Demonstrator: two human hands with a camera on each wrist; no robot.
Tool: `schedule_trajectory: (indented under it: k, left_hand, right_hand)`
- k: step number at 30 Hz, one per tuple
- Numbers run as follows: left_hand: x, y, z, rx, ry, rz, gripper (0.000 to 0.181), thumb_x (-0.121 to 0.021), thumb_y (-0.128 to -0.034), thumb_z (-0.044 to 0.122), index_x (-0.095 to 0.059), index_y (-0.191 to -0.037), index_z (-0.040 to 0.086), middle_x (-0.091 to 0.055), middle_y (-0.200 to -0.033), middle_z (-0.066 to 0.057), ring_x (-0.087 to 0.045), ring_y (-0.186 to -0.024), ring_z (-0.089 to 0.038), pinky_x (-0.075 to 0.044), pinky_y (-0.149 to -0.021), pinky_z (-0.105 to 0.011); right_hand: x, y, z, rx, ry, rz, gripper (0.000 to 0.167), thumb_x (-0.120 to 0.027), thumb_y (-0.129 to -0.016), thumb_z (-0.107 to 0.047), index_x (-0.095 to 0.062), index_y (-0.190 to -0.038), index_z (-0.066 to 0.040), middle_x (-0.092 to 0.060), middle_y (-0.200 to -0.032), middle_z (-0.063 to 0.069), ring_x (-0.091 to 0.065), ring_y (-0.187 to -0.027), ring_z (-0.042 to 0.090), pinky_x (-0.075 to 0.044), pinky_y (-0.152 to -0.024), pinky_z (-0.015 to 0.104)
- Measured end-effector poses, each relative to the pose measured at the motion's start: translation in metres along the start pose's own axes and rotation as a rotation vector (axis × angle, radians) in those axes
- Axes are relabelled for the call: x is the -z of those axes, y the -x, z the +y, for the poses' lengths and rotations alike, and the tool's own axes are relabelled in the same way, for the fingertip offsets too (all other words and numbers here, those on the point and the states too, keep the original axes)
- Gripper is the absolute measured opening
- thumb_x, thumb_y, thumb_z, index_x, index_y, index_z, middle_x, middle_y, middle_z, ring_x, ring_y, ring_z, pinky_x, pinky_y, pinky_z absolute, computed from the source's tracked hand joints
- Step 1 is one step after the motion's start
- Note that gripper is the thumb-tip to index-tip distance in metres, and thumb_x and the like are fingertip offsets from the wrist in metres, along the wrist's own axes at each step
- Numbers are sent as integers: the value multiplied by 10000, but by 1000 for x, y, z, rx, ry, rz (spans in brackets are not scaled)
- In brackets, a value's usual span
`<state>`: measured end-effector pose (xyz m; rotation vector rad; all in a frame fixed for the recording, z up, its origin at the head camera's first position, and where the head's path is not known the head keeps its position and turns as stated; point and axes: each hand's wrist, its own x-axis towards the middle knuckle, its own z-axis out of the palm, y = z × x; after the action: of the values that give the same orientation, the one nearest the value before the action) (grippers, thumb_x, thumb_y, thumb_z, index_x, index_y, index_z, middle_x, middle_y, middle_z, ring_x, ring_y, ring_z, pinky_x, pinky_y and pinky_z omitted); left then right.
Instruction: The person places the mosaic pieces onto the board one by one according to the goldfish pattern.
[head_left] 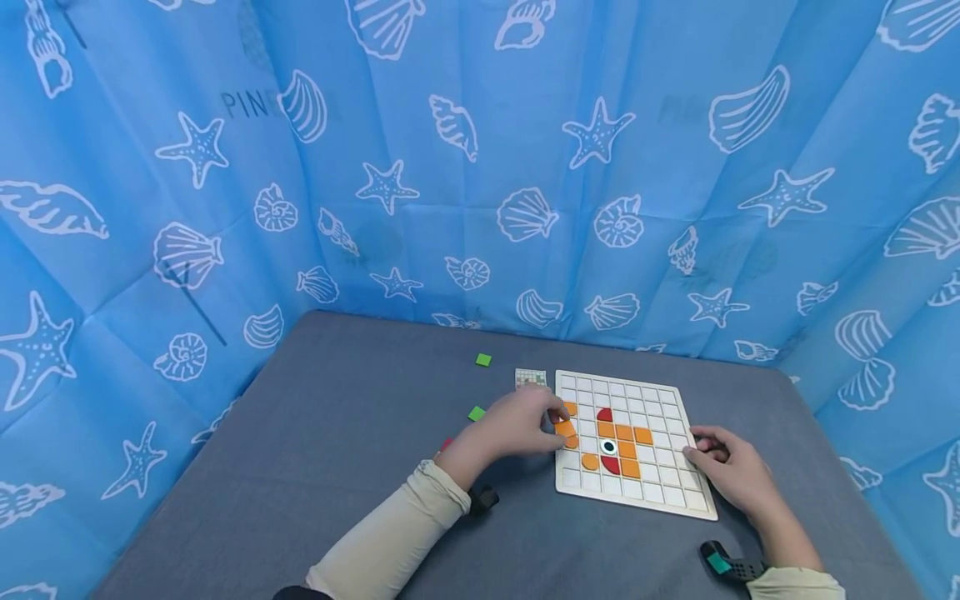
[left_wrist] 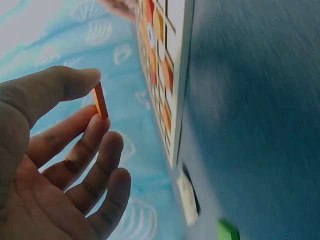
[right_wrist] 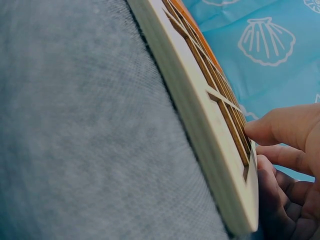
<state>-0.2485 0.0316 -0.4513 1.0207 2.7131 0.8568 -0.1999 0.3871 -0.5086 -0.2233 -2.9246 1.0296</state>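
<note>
My left hand (head_left: 517,422) is over the left edge of a white square grid board (head_left: 651,492). Its thumb and fingertips pinch a thin orange tile (left_wrist: 100,102) by the edges, seen edge-on in the left wrist view. On the board lie orange square tiles (head_left: 643,436), an orange round tile (head_left: 590,461), two red rounded tiles (head_left: 604,414) and an eye tile (head_left: 608,447) with a black centre. My right hand (head_left: 735,469) grips the board's right edge, thumb on top. Its other fingers are curled at the side, partly hidden.
Two green square tiles (head_left: 483,360) lie left of the board on the grey table (head_left: 360,392). A small pattern card (head_left: 530,377) sits by the board's upper left corner. Something red (head_left: 447,443) shows behind the left wrist. A blue shell-print curtain (head_left: 450,208) surrounds the table.
</note>
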Motion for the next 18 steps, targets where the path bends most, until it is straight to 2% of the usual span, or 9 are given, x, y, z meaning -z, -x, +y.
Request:
schedule_trajectory:
  k: [4, 7, 12, 18]
  left_hand:
    - [-11, -14, 12, -58, -8, -31, 249, -808, -917, 221, -801, -1151, 138, -751, -1073, 63, -659, -909, -44, -514, -820, -163]
    - [-19, -23, 21, -77, -6, -39, 250, -791, -914, 217, -801, -1152, 140, -741, -1078, 69, -652, -927, -29, -509, -781, -131]
    - [-30, -37, 35, -114, -5, -2, 280, -776, -921, 247, -794, -1180, 142, -730, -1086, 70, -632, -967, -14, -480, -796, -108]
    - [-46, -51, 49, -111, -5, 2, 291, -777, -919, 266, -793, -1193, 166, -725, -1097, 93, -622, -970, 16, -463, -804, -88]
  right_hand:
    - [1, -1, 0, -15, 4, -6, 523, -684, -1026, -280, -586, -1415, 56, -617, -1085, 102, -523, -871, 157, -395, -677, 246]
    - [1, -2, 0, -17, 5, -10, 527, -689, -1027, -283, -585, -1419, 54, -619, -1093, 103, -527, -870, 153, -401, -680, 243]
    - [2, -2, 1, -10, 2, -16, 534, -685, -1033, -291, -578, -1424, 57, -618, -1102, 108, -517, -863, 142, -401, -681, 242]
    - [2, -1, 0, -5, -2, -17, 523, -688, -1031, -284, -586, -1415, 55, -620, -1095, 106, -520, -859, 140, -405, -678, 243]
